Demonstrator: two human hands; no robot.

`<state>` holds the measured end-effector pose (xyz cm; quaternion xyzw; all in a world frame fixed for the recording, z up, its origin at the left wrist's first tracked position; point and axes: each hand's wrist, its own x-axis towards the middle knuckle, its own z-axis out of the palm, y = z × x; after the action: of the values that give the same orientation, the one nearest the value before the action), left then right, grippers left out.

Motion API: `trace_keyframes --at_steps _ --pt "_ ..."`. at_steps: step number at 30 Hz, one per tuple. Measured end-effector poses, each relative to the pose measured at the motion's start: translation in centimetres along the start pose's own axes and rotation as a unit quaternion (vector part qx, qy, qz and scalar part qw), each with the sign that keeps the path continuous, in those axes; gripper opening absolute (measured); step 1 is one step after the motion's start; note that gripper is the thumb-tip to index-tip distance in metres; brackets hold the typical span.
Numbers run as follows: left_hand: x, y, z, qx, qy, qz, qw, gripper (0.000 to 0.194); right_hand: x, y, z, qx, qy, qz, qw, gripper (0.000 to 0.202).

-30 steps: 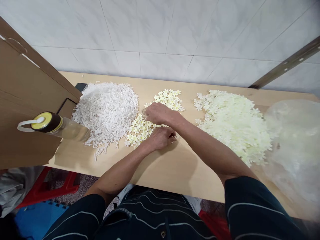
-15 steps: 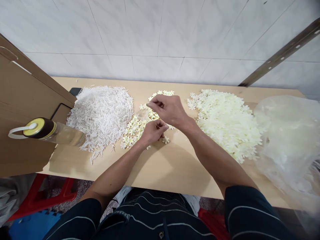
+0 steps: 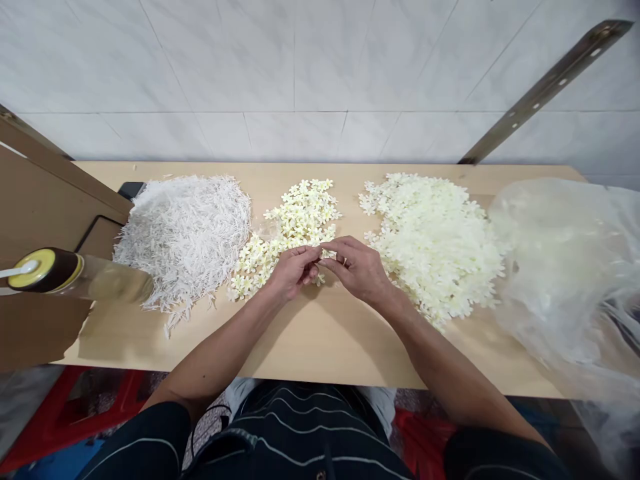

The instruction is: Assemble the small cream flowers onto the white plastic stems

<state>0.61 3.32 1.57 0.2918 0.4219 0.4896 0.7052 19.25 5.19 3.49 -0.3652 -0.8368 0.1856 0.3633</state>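
Observation:
My left hand (image 3: 299, 269) and my right hand (image 3: 359, 268) meet fingertip to fingertip over the middle of the table. Each is closed in a pinch, and whatever sits between the fingers is too small and hidden to make out. Just beyond and left of them spreads a pile of small cream flowers with yellow centres (image 3: 304, 212). A heap of thin white stick-like pieces (image 3: 193, 230) lies farther left. On the right is a larger mound of pale yellow-white flower pieces (image 3: 437, 240).
A bottle with a yellow-and-brown lid (image 3: 113, 279) lies tilted at the left, by a cardboard box (image 3: 43, 247). A clear plastic bag (image 3: 565, 267) covers the table's right end. A metal bracket (image 3: 545, 90) slants against the tiled wall behind the table (image 3: 320, 347).
My right hand has come down from above the flower pile to meet my left hand. My left hand stays low, its fingers still pinched. The camera view has shifted slightly right.

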Motion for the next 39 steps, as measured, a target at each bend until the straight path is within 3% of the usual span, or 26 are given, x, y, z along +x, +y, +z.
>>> trace_keyframes --at_steps 5,12,15,20,27,33,39 --pt "0.0 -0.3 0.3 -0.012 0.000 -0.012 1.000 0.037 -0.4 0.3 0.0 -0.018 0.023 -0.015 0.999 0.026" --pt "-0.3 -0.4 0.7 -0.028 -0.042 -0.029 0.998 0.040 -1.0 0.2 -0.5 -0.033 0.002 -0.036 0.999 0.024" --pt "-0.5 -0.8 1.0 0.016 -0.037 -0.012 0.999 0.043 -1.3 0.2 -0.7 -0.023 -0.009 -0.005 1.000 0.024" --pt "-1.2 -1.5 1.6 0.193 0.010 0.093 0.977 0.047 -1.5 0.1 -1.0 0.021 -0.039 0.115 0.992 0.030" --pt "-1.4 -1.3 1.7 0.180 0.027 0.159 0.970 0.046 -1.2 0.0 -1.2 0.243 -0.083 0.260 0.931 0.041" --pt "-1.6 -0.6 1.6 0.111 -0.047 0.101 0.988 0.052 -1.2 -0.2 -1.2 0.324 -0.117 0.266 0.900 0.049" --pt "-1.2 -0.5 1.5 0.036 -0.093 0.063 0.993 0.045 -1.5 -0.4 0.3 0.399 -0.099 0.286 0.865 0.051"
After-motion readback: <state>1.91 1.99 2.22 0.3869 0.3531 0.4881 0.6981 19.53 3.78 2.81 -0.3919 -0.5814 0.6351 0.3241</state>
